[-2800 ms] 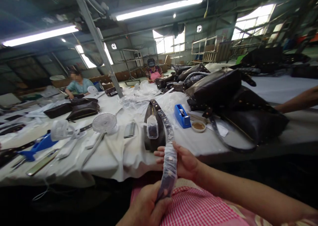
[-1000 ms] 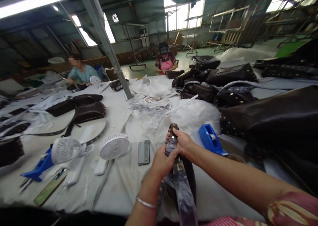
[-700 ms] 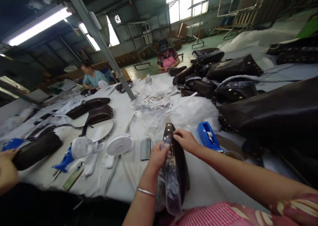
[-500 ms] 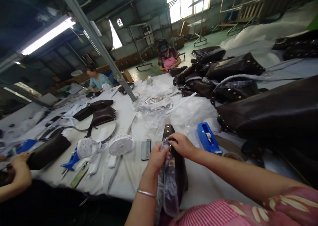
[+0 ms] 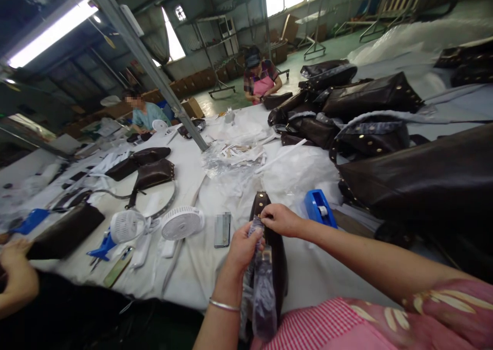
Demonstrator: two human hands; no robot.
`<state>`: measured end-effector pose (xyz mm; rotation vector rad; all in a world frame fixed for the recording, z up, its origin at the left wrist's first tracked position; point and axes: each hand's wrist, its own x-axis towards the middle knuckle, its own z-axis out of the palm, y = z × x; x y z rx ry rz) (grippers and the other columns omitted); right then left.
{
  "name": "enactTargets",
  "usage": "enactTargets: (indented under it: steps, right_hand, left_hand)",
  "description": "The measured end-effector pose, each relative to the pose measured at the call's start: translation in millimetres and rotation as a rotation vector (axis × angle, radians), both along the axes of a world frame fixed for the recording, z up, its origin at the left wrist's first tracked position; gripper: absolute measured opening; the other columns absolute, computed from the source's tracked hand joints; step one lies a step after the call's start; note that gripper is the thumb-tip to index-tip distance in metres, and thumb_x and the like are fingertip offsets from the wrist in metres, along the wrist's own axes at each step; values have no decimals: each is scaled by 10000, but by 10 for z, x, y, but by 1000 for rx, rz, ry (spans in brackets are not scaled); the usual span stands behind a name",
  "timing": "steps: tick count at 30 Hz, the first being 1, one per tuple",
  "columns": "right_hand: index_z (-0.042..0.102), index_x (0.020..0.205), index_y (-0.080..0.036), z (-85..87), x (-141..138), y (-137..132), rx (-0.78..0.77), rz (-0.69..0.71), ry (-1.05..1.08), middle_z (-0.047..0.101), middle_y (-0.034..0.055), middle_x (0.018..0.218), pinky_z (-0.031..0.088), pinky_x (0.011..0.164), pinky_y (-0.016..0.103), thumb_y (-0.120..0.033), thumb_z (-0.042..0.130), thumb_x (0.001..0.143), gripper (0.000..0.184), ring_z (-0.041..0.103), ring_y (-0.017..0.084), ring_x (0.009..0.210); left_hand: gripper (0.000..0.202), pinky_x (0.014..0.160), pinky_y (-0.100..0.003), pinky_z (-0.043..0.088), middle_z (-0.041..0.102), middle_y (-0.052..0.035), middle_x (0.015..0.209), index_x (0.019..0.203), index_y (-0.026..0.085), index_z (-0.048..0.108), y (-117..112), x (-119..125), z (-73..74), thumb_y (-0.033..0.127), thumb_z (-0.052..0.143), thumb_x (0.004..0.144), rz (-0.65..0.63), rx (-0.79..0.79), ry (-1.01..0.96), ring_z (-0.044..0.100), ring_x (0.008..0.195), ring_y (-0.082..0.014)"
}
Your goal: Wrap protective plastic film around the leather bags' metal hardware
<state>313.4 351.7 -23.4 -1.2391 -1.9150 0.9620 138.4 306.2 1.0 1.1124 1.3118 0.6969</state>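
A dark brown bag (image 5: 278, 260) stands on edge on the white table (image 5: 200, 268) in front of me. Its studded strap (image 5: 262, 203) runs up to the far end, and the near part is wrapped in clear plastic film (image 5: 264, 293). My left hand (image 5: 242, 247) is closed on the plastic-wrapped strap near the top of the bag. My right hand (image 5: 279, 219) pinches the strap just beyond it, fingers together. A bangle sits on my left wrist (image 5: 224, 304).
A blue tape dispenser (image 5: 319, 207) stands right of the bag. Two white fans (image 5: 181, 222), a phone (image 5: 222, 229) and blue tools lie to the left. Dark bags (image 5: 404, 165) are heaped on the right. Another person's hand (image 5: 15, 268) rests at the left edge; two people sit at the far end.
The bag and strap came up from my lap onto the table. Both hands moved to the strap's top end and stay there. A person's hand appeared at the left.
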Motion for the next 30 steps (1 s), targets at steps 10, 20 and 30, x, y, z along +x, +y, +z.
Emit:
enactTargets:
  steps: [10,20,30]
  right_hand:
    - [625,755,-204,-36,101,56,207,130,-89,601,67,783,360,696,311,-240,575,872,132,498,197,738]
    - [624,890,-153,-111,78,177,287,-35,-392,637,82,851,382,695,299,-207,468,965,182,569,195,776]
    - [626,920,-139,-143,228,377,255,-99,-498,660,114,876,399,676,306,-204,445,973,200,595,219,773]
  left_hand:
    - [223,471,-246,421,628,24,626,816,188,596,158,69,-81,401,560,870,-41,9,222,572,462,-130]
    - [229,526,-271,397,563,53,540,776,219,536,221,120,25,385,490,928,-115,72,467,551,466,-149]
    - [136,743,-305,441,704,-16,854,909,196,634,123,51,161,320,615,857,-202,136,562,635,810,-203]
